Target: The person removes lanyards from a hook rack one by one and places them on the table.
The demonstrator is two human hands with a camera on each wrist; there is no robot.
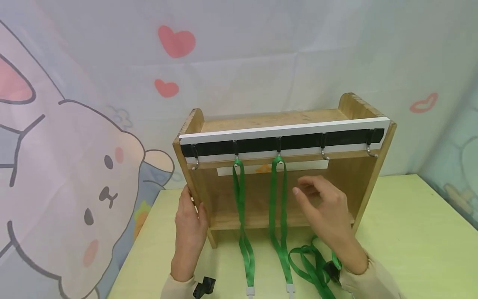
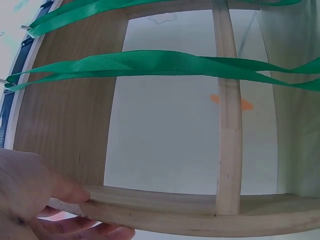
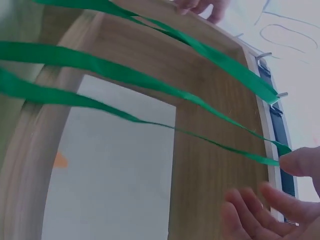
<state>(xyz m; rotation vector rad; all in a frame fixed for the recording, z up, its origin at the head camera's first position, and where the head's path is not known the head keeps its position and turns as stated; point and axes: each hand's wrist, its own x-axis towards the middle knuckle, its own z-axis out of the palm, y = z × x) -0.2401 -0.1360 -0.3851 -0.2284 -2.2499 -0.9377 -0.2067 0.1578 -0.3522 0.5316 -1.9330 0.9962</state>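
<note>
A wooden rack (image 1: pixel 347 117) stands on the table, with a white-and-black strip (image 1: pixel 257 146) of several metal hooks along its upper front. One green lanyard (image 1: pixel 239 195) hangs from the second hook from the left; another green lanyard (image 1: pixel 273 199) hangs from the middle hook. My left hand (image 1: pixel 190 226) holds the rack's left side panel, thumb on the front edge and fingers around the outside, as the left wrist view shows. To the right of the middle lanyard is my right hand (image 1: pixel 328 209), fingers loosely bent and holding nothing.
More green lanyards (image 1: pixel 310 265) lie in a loose heap on the pale green table (image 1: pixel 414 245), partly behind the right forearm. A cloth backdrop (image 1: pixel 261 83) with hearts and a cartoon rabbit hangs behind the rack. Bare hooks include the rightmost hook (image 1: pixel 370 150).
</note>
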